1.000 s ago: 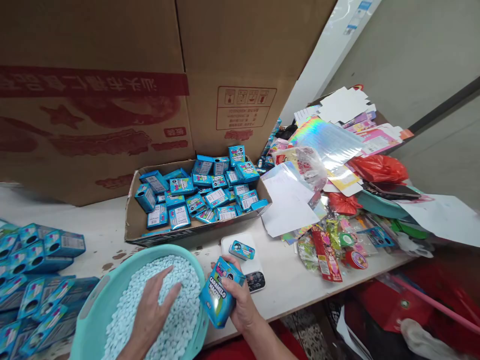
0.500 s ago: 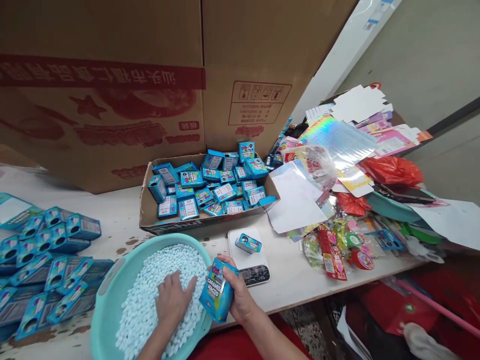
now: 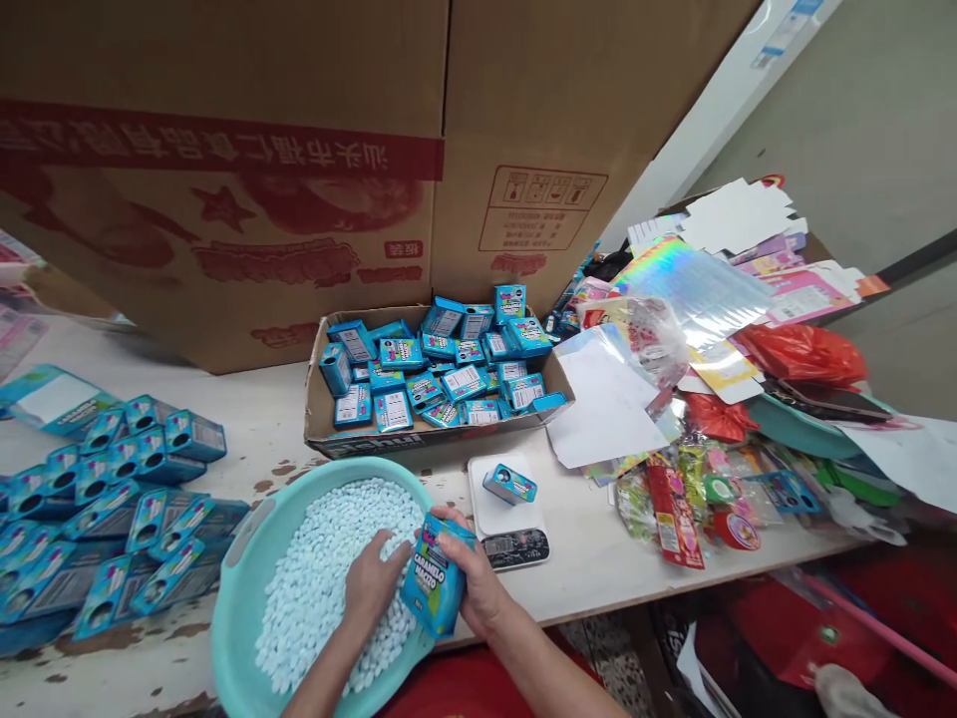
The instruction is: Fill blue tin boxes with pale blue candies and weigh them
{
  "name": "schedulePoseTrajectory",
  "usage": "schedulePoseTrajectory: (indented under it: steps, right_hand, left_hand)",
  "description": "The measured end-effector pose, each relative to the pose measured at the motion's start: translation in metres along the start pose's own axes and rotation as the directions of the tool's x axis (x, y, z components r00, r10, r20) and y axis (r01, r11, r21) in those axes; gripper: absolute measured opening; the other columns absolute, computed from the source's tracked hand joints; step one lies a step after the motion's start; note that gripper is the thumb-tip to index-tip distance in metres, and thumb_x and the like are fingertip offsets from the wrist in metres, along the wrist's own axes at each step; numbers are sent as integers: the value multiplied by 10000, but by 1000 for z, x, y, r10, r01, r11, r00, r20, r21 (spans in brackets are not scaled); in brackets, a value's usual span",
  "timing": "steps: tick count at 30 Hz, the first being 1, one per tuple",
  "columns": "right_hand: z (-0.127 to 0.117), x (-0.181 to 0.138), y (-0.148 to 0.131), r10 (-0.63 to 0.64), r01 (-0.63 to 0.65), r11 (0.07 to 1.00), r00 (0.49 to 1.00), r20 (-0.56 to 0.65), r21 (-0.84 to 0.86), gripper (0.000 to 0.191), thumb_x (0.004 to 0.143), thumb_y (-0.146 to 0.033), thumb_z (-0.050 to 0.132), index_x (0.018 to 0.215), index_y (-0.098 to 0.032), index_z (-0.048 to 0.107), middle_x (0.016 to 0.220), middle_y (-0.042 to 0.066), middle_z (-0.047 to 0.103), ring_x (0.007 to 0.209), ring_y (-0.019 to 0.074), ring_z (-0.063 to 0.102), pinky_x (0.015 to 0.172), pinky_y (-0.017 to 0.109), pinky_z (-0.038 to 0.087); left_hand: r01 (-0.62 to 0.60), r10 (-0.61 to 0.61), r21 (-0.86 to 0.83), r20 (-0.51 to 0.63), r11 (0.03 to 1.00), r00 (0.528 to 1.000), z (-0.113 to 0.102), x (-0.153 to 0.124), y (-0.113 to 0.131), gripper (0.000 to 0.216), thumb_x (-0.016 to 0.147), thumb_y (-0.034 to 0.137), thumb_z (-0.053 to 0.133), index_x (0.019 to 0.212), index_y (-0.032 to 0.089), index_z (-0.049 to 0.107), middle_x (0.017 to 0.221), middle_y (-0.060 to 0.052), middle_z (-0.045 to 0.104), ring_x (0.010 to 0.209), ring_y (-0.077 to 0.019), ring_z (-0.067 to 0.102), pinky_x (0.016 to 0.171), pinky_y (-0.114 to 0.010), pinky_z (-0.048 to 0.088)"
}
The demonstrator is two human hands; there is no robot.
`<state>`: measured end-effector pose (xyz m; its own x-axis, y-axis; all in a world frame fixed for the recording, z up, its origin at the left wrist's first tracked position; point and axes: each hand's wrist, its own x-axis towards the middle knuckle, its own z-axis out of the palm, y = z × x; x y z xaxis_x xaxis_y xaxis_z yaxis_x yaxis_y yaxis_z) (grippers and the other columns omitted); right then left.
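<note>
My right hand [image 3: 478, 583] is closed round a blue candy box [image 3: 434, 580] printed "Caramelo Macizo", tilted over the right rim of a mint-green basin [image 3: 224, 618]. Small pale-blue candies [image 3: 306, 568] fill much of the basin. Just left of the box, my left hand [image 3: 370, 583] is curled over the candies, thumb and fingers drawn together around some of them. Its fingertips are close to the box, and the palm is hidden. A similar small box [image 3: 509, 485] lies on a white digital scale [image 3: 485, 514] beyond my right hand.
Behind the basin, an open carton [image 3: 441, 439] holds many blue boxes. More boxes with round holes [image 3: 142, 459] stand at left. A large cardboard box [image 3: 314, 60] rises at the back. Papers [image 3: 605, 399], wrappers and red plastic bags [image 3: 807, 351] crowd the right side.
My left hand has lifted from lying spread on the candies and come right, toward the box, with its fingers curling in. The right hand keeps its hold. The view has shifted slightly left.
</note>
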<state>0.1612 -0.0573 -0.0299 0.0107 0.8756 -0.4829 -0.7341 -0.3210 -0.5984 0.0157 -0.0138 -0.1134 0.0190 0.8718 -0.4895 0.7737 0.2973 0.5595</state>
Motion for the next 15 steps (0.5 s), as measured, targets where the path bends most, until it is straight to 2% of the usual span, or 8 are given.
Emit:
schedulePoseTrajectory:
  steps: [2,6,15]
  right_hand:
    - [1,1,3,8,-8,1000,1000,18,0,455,633,-388,754,1007,-236,546,853,-2,650,848,205,621,844,361,438]
    - [4,2,9,15,-16,1000,999,50,22,410,647,-363,749,977,-244,538,814,-18,639,814,191,622,821,343,440]
    - [9,-2,10,23,-23,999,999,28,26,428,627,-357,765,966,-234,536,810,-18,636,804,182,606,815,331,430]
  left_hand:
    - [12,-9,-124,20,992,1000,-1,4,-1,317,740,492,520,861,220,628,794,-42,696,873,-293,645,761,-357,464]
    - [20,-19,-317,5,948,1000,-1,9,-5,346,673,516,572,764,187,628,772,-52,688,854,-292,637,749,-363,482]
    - [99,-65,-492,86,865,994,2,11,-13,415,627,546,634,747,149,631,745,-71,676,841,-297,635,731,-373,497]
